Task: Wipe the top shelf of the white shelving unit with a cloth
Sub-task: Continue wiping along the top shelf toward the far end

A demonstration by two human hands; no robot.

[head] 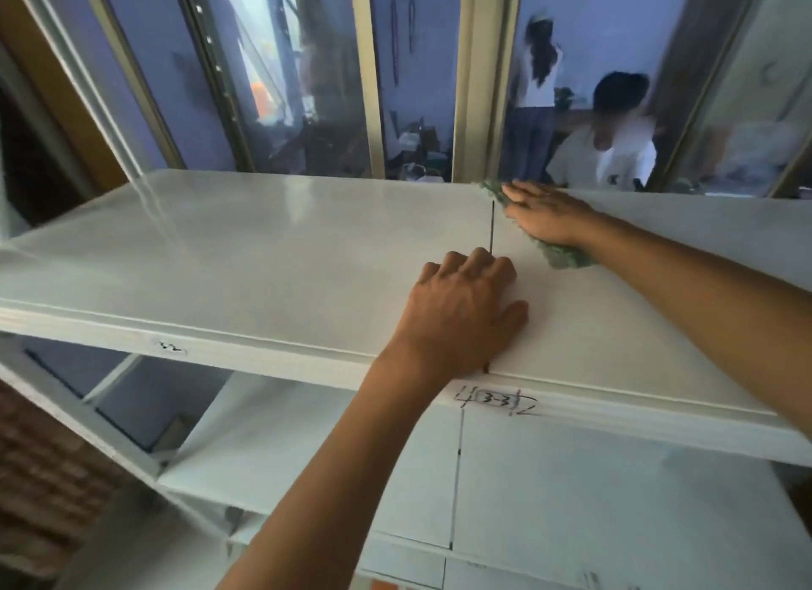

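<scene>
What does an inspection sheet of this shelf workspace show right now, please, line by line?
Surface: glossy white top shelf, with a dark seam line across its middle.
Job's things: crumpled green cloth lies near the shelf's back edge.
Clutter: nothing seen on the top shelf.
Grips: right hand presses flat on the cloth; left hand rests on the shelf's front part, fingers bent, holding nothing.
Cables: nothing seen.
Surroundings: glass window panels behind; handwritten black marks on the shelf's front edge; lower white shelves below.
</scene>
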